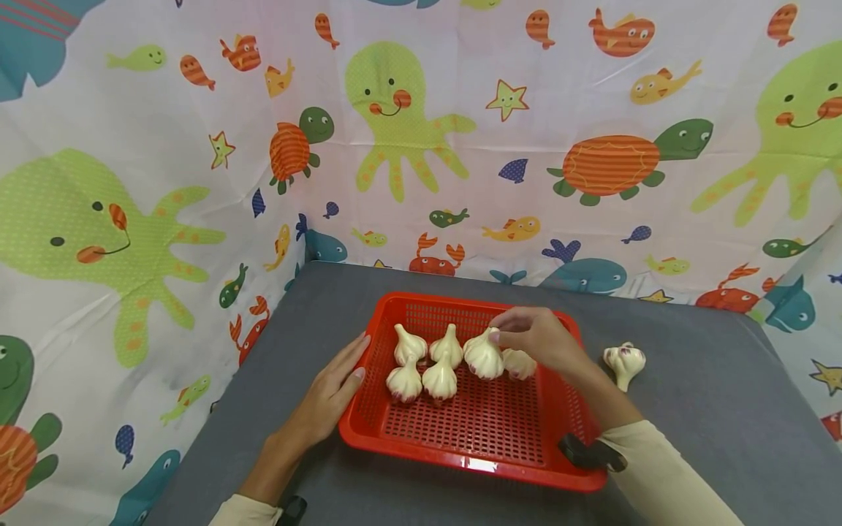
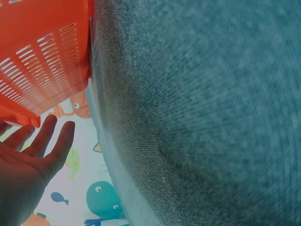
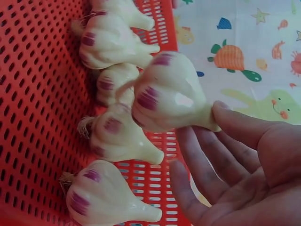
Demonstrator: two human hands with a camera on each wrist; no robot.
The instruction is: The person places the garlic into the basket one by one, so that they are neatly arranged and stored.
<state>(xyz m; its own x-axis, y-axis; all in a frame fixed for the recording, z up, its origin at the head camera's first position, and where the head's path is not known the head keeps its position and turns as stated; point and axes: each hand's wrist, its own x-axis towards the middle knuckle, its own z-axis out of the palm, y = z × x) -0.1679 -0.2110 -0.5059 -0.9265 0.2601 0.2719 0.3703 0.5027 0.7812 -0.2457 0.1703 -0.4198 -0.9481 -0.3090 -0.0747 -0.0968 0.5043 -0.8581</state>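
Observation:
Between thumb and fingers my right hand (image 1: pixel 538 337) pinches a garlic bulb (image 1: pixel 484 358) by its stem, over the red basket (image 1: pixel 473 473). The right wrist view shows this bulb (image 3: pixel 167 96) whole, cream-white with purple patches, tilted above the others. Several more bulbs lie in the basket: a front bulb (image 1: pixel 404 383) and a back bulb (image 1: pixel 411 346) at the left, others beside them, and one bulb (image 1: pixel 520 364) partly hidden behind the right hand. Straight fingers of my left hand (image 1: pixel 324 400) rest along the basket's left rim; the left wrist view shows them against its underside edge.
Another garlic bulb (image 1: pixel 625 361) lies on the grey cloth-covered table (image 1: pixel 710 409), right of the basket. A white curtain (image 1: pixel 454 95) printed with sea animals hangs behind the table and along its left side. Dark wrist straps (image 1: pixel 588 453) sit on the sleeves.

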